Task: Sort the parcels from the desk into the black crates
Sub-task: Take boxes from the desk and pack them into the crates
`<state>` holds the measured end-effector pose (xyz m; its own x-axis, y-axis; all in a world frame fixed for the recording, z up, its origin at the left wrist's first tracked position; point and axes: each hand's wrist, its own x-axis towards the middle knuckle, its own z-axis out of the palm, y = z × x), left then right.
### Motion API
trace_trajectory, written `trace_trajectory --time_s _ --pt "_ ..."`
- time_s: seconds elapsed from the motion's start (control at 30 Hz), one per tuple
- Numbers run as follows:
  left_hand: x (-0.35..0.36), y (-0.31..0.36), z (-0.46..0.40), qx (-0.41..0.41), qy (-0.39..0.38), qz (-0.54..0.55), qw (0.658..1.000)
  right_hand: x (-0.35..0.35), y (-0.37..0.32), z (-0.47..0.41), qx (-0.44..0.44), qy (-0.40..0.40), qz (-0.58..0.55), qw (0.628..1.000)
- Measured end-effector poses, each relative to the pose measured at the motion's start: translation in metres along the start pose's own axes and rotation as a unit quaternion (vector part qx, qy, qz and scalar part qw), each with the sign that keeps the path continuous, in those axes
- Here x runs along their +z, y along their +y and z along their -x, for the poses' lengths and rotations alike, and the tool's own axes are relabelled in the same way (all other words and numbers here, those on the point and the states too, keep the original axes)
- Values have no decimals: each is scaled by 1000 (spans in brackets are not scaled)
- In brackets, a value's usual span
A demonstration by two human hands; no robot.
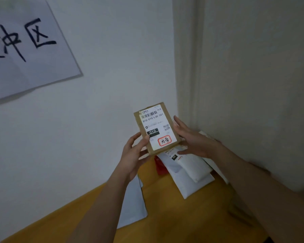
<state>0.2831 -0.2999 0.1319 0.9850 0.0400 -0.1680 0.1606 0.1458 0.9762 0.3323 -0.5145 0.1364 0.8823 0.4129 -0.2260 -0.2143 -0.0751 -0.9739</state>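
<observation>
Over smooth yellow desk (165, 216), left hand (135, 155) clamps flat cardboard parcel (156, 128); right hand (193, 141) splayed.

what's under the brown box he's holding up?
Below the brown box, held by the left hand and right hand, white padded mailers lie piled on the yellow desk. A red item peeks out, mostly covered.

A cardboard parcel (156, 128) is sitting between the left hand (135, 155) and right hand (193, 139), above padded mailers (191, 171) lying on the counter (165, 216) in the wall corner.
</observation>
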Motion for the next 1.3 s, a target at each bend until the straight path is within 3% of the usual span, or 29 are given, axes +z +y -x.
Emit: trace_trajectory --time_s 0.17,0.4,0.57,1.03,1.3 --pt "-13 3 19 26 15 11 999 23 9 11 -47 -10 -25 999" --pt "-38 -1 50 39 -55 -37 997 56 14 19 -96 -2 -99 990" --pt "-58 -6 65 47 -57 -53 996 70 20 17 -102 -31 -119 987" --pt "-81 -13 73 53 25 -19 998 87 15 -12 -90 -132 -113 981" --pt "-74 -55 92 -40 143 15 989 89 58 -38 21 -172 -74 982"
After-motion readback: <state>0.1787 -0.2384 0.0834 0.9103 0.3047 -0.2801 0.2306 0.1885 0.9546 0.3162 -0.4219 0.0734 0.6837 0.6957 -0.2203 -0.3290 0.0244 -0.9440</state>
